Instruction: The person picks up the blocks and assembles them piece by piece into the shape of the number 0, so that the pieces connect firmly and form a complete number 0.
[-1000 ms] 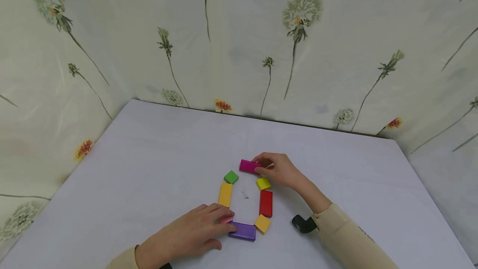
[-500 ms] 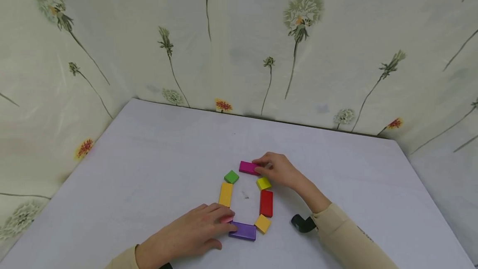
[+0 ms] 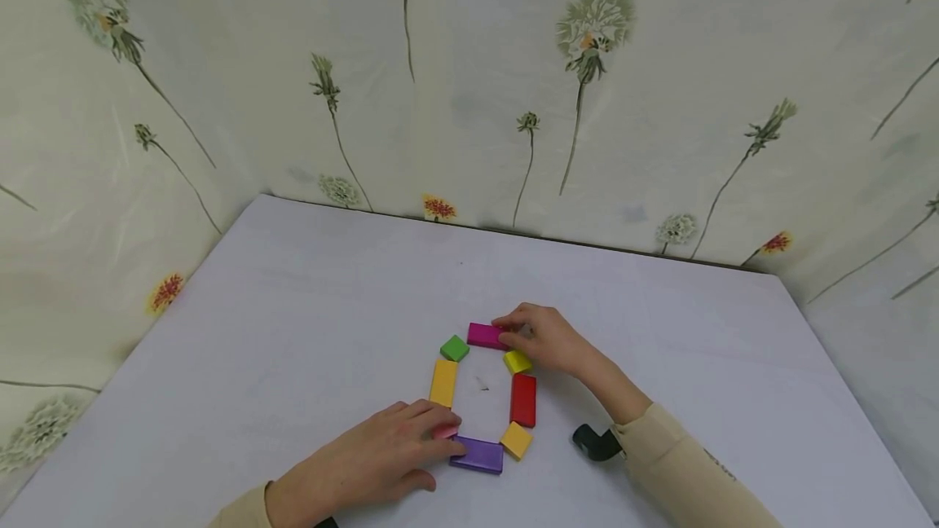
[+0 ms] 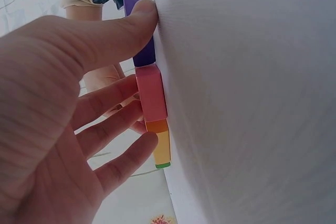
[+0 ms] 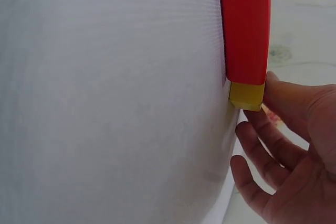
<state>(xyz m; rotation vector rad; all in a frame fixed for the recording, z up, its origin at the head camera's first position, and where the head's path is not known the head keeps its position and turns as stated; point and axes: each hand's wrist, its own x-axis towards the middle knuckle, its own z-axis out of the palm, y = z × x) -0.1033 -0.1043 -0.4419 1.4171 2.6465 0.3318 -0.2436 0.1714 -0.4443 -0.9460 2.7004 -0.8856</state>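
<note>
Toy blocks lie in a ring on the white table. My right hand [image 3: 546, 338] pinches one end of a magenta block [image 3: 484, 336] at the far side, between thumb and fingers. Close below that hand is a small yellow block [image 3: 517, 362]; in the right wrist view the yellow block [image 5: 247, 95] hides the magenta one. My left hand [image 3: 381, 451] rests at the near left corner, its thumb on the purple block [image 3: 480, 455] and its fairly straight fingers touching the pink block [image 4: 151, 94], mostly covered in the head view.
An orange block [image 3: 443, 382] and a green block [image 3: 455, 348] form the left side. A red block [image 3: 523, 399] and a small light-orange block [image 3: 517, 440] form the right. A black device [image 3: 596, 442] sits at the right wrist. Flower-patterned cloth [image 3: 469, 88] rises behind the table.
My right hand has brought the magenta block a little nearer, down toward the green and yellow blocks. The left hand has stayed in place.
</note>
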